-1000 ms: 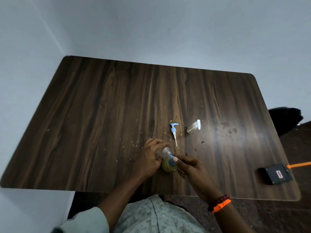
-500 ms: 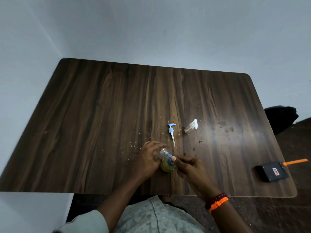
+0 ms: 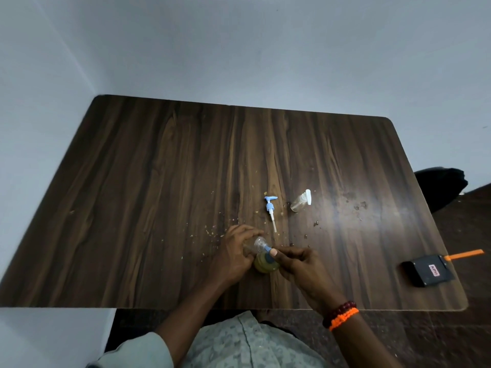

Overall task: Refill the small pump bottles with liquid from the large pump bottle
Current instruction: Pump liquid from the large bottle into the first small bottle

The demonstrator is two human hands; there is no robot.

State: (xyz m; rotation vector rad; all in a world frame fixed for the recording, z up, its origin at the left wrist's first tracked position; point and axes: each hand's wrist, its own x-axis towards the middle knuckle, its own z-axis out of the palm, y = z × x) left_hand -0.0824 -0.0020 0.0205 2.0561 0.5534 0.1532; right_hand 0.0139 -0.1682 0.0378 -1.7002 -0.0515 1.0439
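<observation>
Fingers (image 3: 248, 236) of the left hand (image 3: 233, 256) wrap a small clear bottle (image 3: 256, 245), tilted at the nozzle of the big bottle (image 3: 266, 264), which stands near the bench (image 3: 159, 195) front edge. The right hand (image 3: 300, 266) pinches the blue pump head (image 3: 269, 257), thumb on top. If the mouth slips off the nozzle, liquid would likely spill. A loose pump (image 3: 271, 209) and a second small bottle (image 3: 300, 201) lie beyond.

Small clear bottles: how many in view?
2. One small clear bottle is held tilted in the left hand over the large bottle; the other lies on the table, white-capped. None visibly hidden.
</observation>
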